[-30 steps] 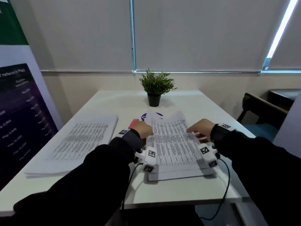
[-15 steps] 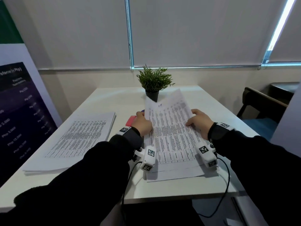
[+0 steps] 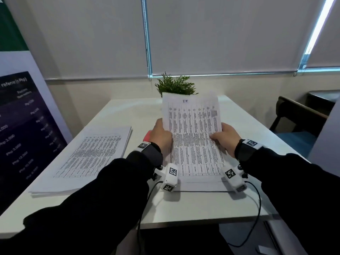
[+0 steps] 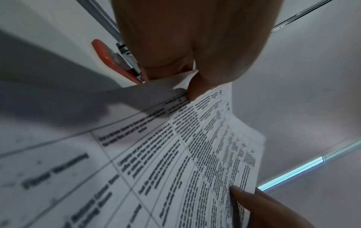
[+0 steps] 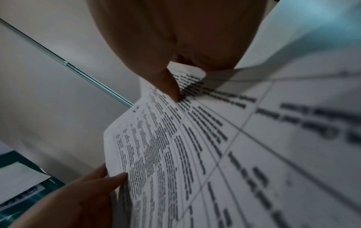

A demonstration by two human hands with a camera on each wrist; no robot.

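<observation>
Head: left grip (image 3: 162,137) and right grip (image 3: 225,138) are pinching side edges of printed sheets (image 3: 193,129), tilting up over counter (image 3: 202,205); paper stack (image 3: 88,155) lying well left, bare counter between.
Left wrist: thumb clamping sheets' left edge; red stapler (image 4: 105,57) lying just beside.
Right wrist: thumb pressing right edge.

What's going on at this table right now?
A person's left hand and right hand grip the side edges of some printed sheets, far end tilted up off the white table. Loose sheets lie flat underneath. A second paper stack lies to the left, a red stapler by the left hand, a potted plant behind.
</observation>
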